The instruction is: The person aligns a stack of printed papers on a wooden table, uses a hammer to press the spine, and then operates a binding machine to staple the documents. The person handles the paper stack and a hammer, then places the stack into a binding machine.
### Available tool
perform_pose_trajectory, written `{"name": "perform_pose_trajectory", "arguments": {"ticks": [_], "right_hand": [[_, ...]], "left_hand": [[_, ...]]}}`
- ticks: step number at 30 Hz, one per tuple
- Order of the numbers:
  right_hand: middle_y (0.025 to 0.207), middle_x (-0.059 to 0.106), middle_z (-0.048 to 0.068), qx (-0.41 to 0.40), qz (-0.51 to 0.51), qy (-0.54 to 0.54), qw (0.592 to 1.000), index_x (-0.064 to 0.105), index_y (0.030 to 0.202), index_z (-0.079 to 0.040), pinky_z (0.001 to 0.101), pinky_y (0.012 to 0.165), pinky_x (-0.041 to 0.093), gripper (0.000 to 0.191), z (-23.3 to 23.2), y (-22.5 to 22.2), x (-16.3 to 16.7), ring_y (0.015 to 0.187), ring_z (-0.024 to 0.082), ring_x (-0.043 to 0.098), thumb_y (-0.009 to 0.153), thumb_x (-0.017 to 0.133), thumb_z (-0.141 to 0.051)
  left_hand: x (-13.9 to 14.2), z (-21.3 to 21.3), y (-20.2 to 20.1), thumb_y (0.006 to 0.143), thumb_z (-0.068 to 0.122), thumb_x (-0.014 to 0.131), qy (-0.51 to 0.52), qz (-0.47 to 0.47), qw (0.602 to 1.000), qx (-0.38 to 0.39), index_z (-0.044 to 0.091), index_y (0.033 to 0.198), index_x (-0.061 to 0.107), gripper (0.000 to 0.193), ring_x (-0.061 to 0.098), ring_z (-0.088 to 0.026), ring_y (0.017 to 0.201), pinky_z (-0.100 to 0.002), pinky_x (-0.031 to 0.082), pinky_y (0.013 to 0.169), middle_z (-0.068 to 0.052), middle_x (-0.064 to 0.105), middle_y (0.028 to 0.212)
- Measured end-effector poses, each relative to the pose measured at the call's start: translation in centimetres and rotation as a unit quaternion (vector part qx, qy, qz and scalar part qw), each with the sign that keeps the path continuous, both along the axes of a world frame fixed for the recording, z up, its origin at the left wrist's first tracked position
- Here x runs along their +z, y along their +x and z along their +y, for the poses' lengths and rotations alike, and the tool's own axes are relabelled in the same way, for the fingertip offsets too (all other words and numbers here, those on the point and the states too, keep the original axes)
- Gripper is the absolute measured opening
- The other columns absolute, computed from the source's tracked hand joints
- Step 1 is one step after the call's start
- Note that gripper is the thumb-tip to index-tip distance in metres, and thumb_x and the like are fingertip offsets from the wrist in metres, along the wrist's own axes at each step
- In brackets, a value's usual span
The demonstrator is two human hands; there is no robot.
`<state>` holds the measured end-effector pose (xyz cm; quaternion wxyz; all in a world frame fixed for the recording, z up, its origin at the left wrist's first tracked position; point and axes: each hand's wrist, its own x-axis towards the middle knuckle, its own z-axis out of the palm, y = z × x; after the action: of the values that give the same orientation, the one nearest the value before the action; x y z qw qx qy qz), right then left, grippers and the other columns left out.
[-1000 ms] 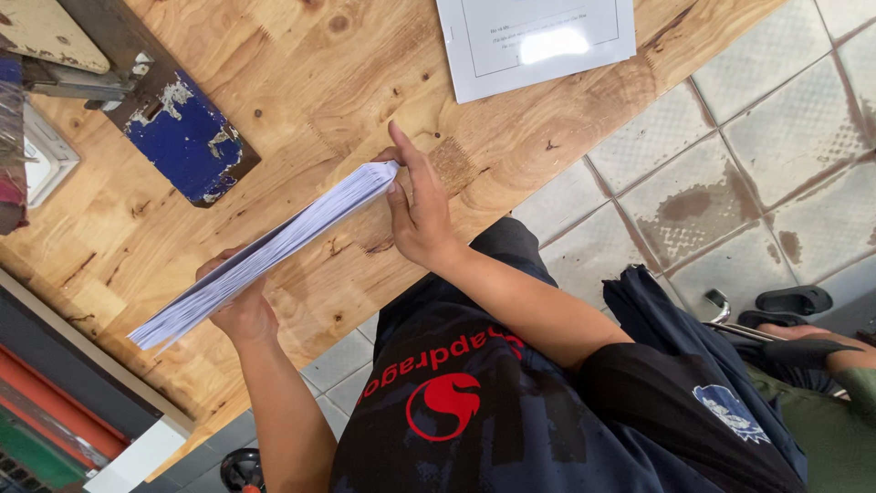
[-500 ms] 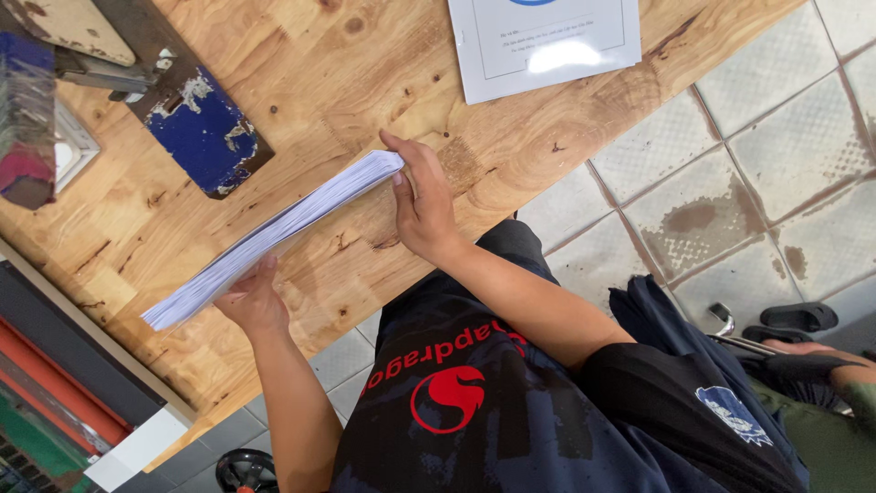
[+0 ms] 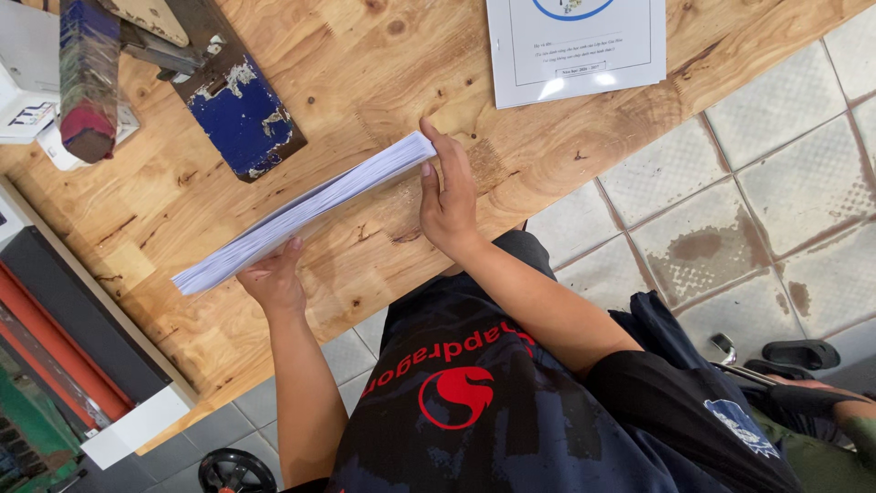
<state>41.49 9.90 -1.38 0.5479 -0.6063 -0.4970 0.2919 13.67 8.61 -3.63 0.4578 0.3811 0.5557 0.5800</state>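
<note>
Wooden tabletop [image 3: 383,82] fills the far side, with tiled floor [image 3: 730,183] to the right. Both hands grip a thick stack of white paper [image 3: 306,210], held on edge above the table. Left hand [image 3: 274,278] supports the stack from beneath, fingers closed on it. Right hand [image 3: 449,196] lies flat against its right end. A printed sheet [image 3: 575,46] lies far right; a blue-painted tool [image 3: 239,114] lies far left
</note>
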Motion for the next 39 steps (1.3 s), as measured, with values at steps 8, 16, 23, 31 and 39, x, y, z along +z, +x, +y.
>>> {"name": "perform_pose_trajectory", "arguments": {"ticks": [8,16,23,31,39], "right_hand": [[0.140,0.059,0.014,0.004,0.001,-0.027,1.000,0.045,0.156,-0.006,0.0389,0.115,0.048,0.046,0.4,-0.3,0.0,0.128,0.029,0.062,0.110,0.048,0.000],[0.152,0.051,0.016,0.007,-0.005,-0.019,1.000,0.036,0.158,-0.004,0.0397,0.118,0.046,0.050,0.4,-0.4,0.0,0.135,0.031,0.058,0.110,0.048,0.000],[0.156,0.046,0.022,0.005,0.008,0.007,1.000,0.029,0.159,-0.002,0.0413,0.114,0.045,0.054,0.7,-0.3,-0.1,0.132,0.032,0.056,0.109,0.050,-0.001],[0.138,0.056,0.018,-0.001,0.012,-0.006,1.000,0.036,0.155,-0.003,0.0391,0.113,0.044,0.053,0.9,-0.4,-0.3,0.128,0.033,0.058,0.105,0.052,0.001],[0.150,0.043,0.021,0.003,0.030,-0.010,0.999,0.030,0.157,0.000,0.0399,0.115,0.041,0.055,1.1,-0.5,-0.3,0.132,0.032,0.053,0.106,0.051,0.000]], "left_hand": [[0.3,0.3,0.2,0.085,-0.018,0.077,-0.009,0.041,0.999,-0.003,-0.001,0.121,0.064,0.042,0.068,-0.020,0.111,-0.035,0.061,0.094,-0.013,0.069,0.121],[0.9,0.5,0.5,0.083,-0.015,0.079,-0.006,0.036,0.999,0.009,0.002,0.123,0.060,0.048,0.068,-0.019,0.109,-0.035,0.064,0.090,-0.011,0.067,0.122],[1.2,0.9,0.8,0.080,-0.017,0.078,-0.018,0.039,0.999,0.016,0.000,0.122,0.059,0.049,0.069,-0.021,0.108,-0.035,0.064,0.091,-0.012,0.067,0.121],[1.4,1.0,0.9,0.082,-0.015,0.079,-0.028,0.039,0.999,0.016,-0.002,0.118,0.064,0.042,0.069,-0.020,0.109,-0.034,0.063,0.094,-0.013,0.069,0.119],[2.9,1.3,1.5,0.081,-0.015,0.080,-0.028,0.060,0.998,0.011,0.000,0.117,0.064,0.043,0.068,-0.018,0.112,-0.032,0.059,0.099,-0.010,0.070,0.119]]}}
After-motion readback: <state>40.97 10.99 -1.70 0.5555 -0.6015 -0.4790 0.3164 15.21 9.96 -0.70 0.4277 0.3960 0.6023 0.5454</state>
